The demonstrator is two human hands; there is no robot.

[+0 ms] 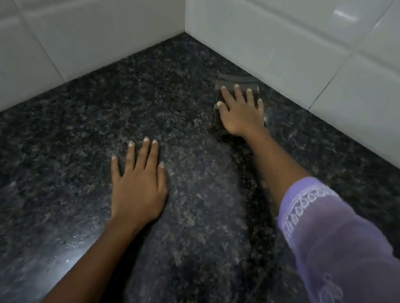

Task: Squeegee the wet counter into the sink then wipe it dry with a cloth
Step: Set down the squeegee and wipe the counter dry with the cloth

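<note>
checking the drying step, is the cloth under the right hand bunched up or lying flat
Flat. The dark cloth lies pressed to the counter under the right hand, whose fingers are straight and spread. How many layers it has, cannot tell.

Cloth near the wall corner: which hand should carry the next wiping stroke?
Right. The right hand already lies flat on the dark cloth, fingers spread, pressing it to the counter beside the tiled wall. The left hand rests flat on bare counter, away from the cloth.
</note>
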